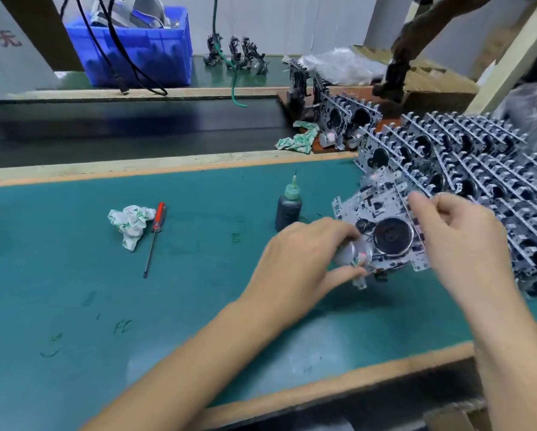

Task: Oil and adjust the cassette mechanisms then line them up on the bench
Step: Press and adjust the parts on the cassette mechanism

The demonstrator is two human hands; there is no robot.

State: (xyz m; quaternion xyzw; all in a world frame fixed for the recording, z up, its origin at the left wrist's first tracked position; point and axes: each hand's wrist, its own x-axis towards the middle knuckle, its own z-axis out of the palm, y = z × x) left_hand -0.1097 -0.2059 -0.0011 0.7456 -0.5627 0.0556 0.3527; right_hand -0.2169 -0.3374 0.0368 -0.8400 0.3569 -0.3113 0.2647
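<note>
A silver cassette mechanism (382, 222) with a black flywheel is held tilted above the green bench mat (198, 300). My left hand (301, 259) grips its lower left end around the round motor. My right hand (457, 241) pinches its right edge, fingers curled. A dark oil bottle (288, 206) with a green needle tip stands upright just left of the mechanism. Several more mechanisms (485, 169) stand packed in rows at the right.
A red-handled screwdriver (153, 237) and a crumpled cloth (130, 222) lie on the mat to the left. A black conveyor belt (130, 129) runs behind the bench. A blue bin (139, 42), a few mechanisms (236, 52) and another person's arm (416, 35) are beyond it.
</note>
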